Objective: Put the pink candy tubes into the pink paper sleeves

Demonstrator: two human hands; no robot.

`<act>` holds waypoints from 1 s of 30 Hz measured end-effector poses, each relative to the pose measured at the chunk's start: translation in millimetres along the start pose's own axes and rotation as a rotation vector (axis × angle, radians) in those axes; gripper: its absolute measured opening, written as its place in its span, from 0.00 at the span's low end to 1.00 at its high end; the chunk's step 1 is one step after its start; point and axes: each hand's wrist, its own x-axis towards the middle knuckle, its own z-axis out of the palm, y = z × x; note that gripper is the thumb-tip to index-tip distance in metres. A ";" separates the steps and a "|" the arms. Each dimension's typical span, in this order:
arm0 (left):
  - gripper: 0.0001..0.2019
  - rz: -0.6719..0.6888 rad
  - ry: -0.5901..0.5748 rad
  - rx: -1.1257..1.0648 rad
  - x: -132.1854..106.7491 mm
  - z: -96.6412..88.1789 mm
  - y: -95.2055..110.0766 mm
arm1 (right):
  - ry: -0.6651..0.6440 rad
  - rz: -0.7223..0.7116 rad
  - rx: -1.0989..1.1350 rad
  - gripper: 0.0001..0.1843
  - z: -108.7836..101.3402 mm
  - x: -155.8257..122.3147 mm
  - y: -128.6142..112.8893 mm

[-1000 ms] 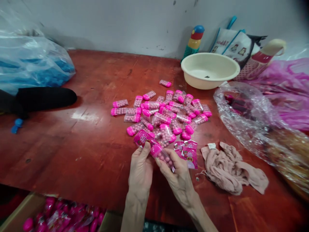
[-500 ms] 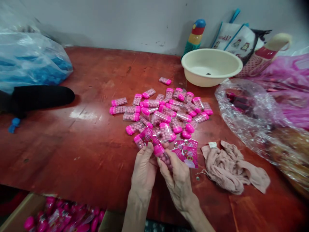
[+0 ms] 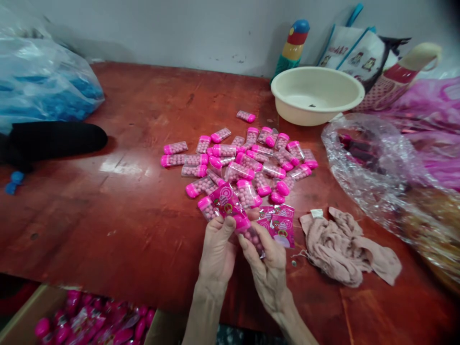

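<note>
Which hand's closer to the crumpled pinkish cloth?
Right. The right hand, holding a candy tube, is just left of the cloth, not touching; the left hand, holding a pink wrapper, is farther left.

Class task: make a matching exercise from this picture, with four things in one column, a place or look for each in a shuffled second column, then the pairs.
1 basin
2 cloth
3 tube
4 wrapper

a held by the left hand
b cream, at the table's back
c held by the right hand
d crumpled, right of the hands

Pairs: 1-b, 2-d, 3-c, 4-a
</note>
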 end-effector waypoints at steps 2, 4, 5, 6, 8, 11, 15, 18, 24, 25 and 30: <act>0.13 -0.007 -0.014 0.022 1.0 -1.0 0.1 | 0.004 -0.002 -0.010 0.09 1.4 -0.9 0.5; 0.12 -0.029 -0.052 0.034 2.0 -3.6 1.2 | -0.010 0.009 -0.009 0.09 1.4 -1.4 0.9; 0.12 -0.047 -0.074 0.034 2.3 -5.2 1.8 | -0.027 0.017 -0.006 0.08 0.7 -1.5 1.0; 0.13 -0.070 -0.097 0.031 2.3 -6.8 2.3 | -0.051 0.025 -0.002 0.08 -0.5 -1.6 1.0; 0.16 -0.120 -0.141 0.019 1.5 -9.2 2.8 | -0.100 0.034 0.004 0.07 -4.2 -1.5 0.5; 0.19 -0.139 -0.174 0.012 -0.8 -10.3 2.4 | -0.148 0.061 0.027 0.07 -10.7 -0.7 -1.5; 0.18 -0.114 -0.185 0.013 -3.6 -8.9 2.0 | -0.139 0.094 0.037 0.08 -14.1 -0.5 -5.0; 0.14 -0.128 -0.207 0.053 -3.8 -6.1 3.1 | -0.114 0.080 0.022 0.07 -10.9 -2.3 -6.4; 0.11 -0.118 -0.097 0.057 -3.4 5.2 3.6 | -0.067 0.137 0.000 0.06 -2.8 -4.4 -5.8; 0.10 -0.097 -0.051 0.051 -4.3 7.1 2.8 | -0.070 0.170 0.028 0.07 -2.4 -4.2 -5.6; 0.08 -0.122 0.079 -0.018 -14.8 15.5 -4.9 | -0.055 0.261 0.100 0.09 -1.1 -5.5 -4.3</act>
